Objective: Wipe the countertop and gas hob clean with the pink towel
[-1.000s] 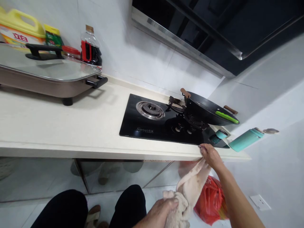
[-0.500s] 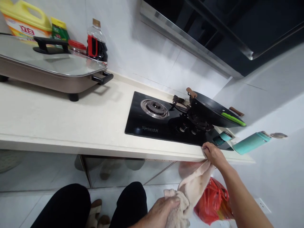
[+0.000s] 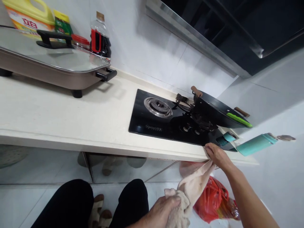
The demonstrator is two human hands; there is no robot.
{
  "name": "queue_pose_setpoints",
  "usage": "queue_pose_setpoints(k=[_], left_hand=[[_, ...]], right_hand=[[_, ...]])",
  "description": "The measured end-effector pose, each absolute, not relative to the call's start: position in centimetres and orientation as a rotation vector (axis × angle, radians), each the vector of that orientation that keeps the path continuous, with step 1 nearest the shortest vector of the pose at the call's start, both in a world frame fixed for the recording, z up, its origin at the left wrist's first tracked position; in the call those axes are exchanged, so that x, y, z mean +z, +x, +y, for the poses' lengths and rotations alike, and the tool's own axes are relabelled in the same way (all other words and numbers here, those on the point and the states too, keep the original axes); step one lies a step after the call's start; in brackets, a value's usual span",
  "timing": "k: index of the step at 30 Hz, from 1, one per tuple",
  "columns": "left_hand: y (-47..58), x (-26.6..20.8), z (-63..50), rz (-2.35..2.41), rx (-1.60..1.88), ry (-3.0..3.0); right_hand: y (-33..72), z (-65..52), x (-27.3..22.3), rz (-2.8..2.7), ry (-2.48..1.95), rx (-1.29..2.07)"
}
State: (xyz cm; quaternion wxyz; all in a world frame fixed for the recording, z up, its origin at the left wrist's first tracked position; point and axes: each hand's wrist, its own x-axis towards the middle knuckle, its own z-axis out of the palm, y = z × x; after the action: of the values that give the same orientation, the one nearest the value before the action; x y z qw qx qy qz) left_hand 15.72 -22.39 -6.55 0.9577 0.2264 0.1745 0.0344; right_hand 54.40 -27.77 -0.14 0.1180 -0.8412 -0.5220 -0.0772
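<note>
At the far left of the counter (image 3: 59,117), an electric skillet (image 3: 47,71) stands under its glass lid, with a yellow oil jug (image 3: 26,14) and a dark sauce bottle (image 3: 101,41) behind it against the wall; all sit further right in view than a second ago, the camera having swung left. At centre, the black gas hob (image 3: 166,123) carries a bare burner and, to its right, a wok (image 3: 216,109) with a green utensil on its rim. Below the counter edge, the left hand (image 3: 163,210) is clenched around the bunched lower end of a beige cloth (image 3: 193,190), as before. The cloth runs up to the right hand (image 3: 217,155), which pins its upper end against the counter's front edge near the hob corner, its place on that edge unchanged. A teal flask (image 3: 255,144) lies just beyond, and a red bag (image 3: 211,201) sits on the floor beneath.
</note>
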Motion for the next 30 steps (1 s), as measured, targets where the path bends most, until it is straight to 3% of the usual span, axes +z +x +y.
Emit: queue_pose_setpoints(k=[14,21,30], left_hand=[[16.3,-8.3,-23.1,0.406,0.133,0.466],[16.2,-7.9,-23.0,0.397,0.121,0.469],[15.8,-7.8,-22.8,0.392,0.112,0.480]], right_hand=[[53.3,-27.4,-0.2,-1.589,-2.420,-0.235],[52.2,-28.2,0.3,-1.382,-2.617,-0.267],[51.7,-27.7,-1.2,-1.665,-2.580,-0.547]])
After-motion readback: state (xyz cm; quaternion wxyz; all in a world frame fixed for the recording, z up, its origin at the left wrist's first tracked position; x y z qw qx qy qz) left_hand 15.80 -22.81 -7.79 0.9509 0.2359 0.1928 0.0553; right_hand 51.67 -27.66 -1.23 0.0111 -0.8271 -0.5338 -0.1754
